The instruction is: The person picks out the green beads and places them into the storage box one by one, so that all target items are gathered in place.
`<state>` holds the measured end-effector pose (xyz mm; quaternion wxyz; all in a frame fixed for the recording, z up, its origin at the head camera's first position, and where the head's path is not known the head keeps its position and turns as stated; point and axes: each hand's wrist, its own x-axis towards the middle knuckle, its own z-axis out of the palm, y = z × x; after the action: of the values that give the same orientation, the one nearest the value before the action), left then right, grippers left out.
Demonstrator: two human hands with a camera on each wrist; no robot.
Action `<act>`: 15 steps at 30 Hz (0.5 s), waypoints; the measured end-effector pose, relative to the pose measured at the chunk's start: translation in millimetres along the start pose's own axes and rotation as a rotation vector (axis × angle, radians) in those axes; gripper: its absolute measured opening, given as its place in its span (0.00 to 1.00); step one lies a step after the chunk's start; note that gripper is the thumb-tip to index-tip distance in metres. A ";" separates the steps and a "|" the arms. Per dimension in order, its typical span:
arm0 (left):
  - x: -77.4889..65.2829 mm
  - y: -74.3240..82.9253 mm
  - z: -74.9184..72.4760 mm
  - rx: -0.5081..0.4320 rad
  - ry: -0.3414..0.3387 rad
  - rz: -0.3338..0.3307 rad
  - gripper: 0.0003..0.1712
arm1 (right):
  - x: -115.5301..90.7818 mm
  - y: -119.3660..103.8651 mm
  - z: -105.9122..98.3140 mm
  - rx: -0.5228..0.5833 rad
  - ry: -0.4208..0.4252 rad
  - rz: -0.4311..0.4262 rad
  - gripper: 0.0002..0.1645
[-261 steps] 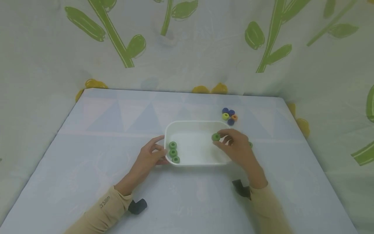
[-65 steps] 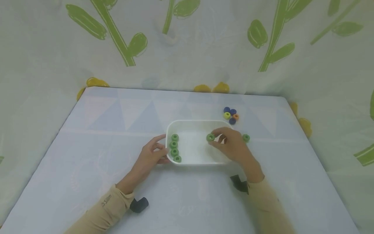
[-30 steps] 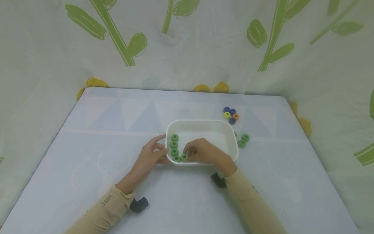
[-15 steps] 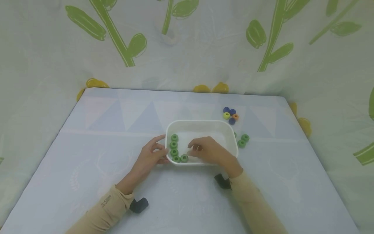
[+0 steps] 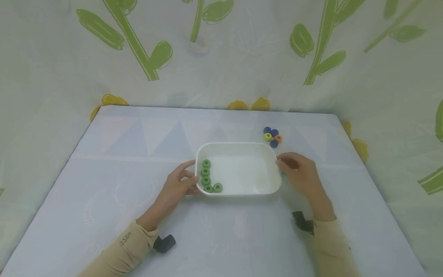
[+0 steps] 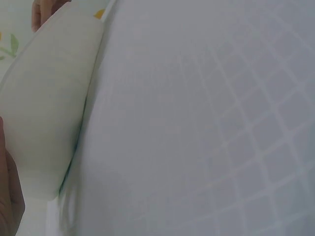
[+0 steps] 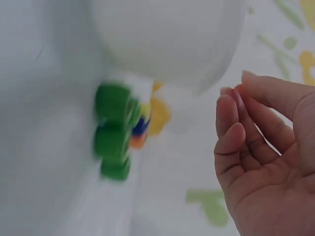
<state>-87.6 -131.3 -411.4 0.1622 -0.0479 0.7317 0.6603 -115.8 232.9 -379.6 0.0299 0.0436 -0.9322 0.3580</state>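
Observation:
A white tray (image 5: 242, 169) sits mid-table, with several green beads (image 5: 205, 172) lined along its left end and one more bead (image 5: 217, 187) beside the front one. My left hand (image 5: 178, 182) grips the tray's left end, thumb at the rim. Beyond the tray's right end is my right hand (image 5: 299, 171), its fingertips right by the rim in the head view. The right wrist view shows its fingers (image 7: 230, 142) loosely curled with nothing between them. Several green beads (image 7: 113, 103) stand on the table there, below the tray wall; the hand mostly hides them from the head camera.
Behind the tray's right back corner lies a small cluster of beads: blue (image 5: 267, 130), yellow (image 5: 267, 137) and orange (image 5: 278, 139). A leaf-patterned curtain (image 5: 221, 69) hangs behind the table's back edge. A black object (image 5: 164, 243) shows at the left sleeve.
Two more green beads have come into the tray over these frames, carried by my right hand. It has since let go of the last and moved right, out over the rim. The left hand stays put.

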 end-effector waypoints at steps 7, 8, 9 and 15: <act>0.0 -0.9 -0.2 0.017 -0.001 0.001 0.36 | -6.4 48.9 -6.8 -0.111 0.040 0.028 0.15; 0.1 -1.0 -0.2 0.017 0.000 0.000 0.36 | -6.5 52.0 -6.6 -0.109 0.017 0.045 0.16; 0.3 -1.0 -0.1 0.017 0.002 -0.001 0.36 | -6.4 54.2 -6.3 -0.106 -0.005 0.059 0.17; 1.0 -0.7 0.6 0.010 0.009 -0.012 0.36 | -4.2 59.0 -3.4 -0.104 -0.086 0.118 0.22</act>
<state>-88.3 -130.7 -412.4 0.1630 -0.0546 0.7355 0.6553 -117.7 279.0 -416.7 -0.0289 0.0022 -0.9510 0.3079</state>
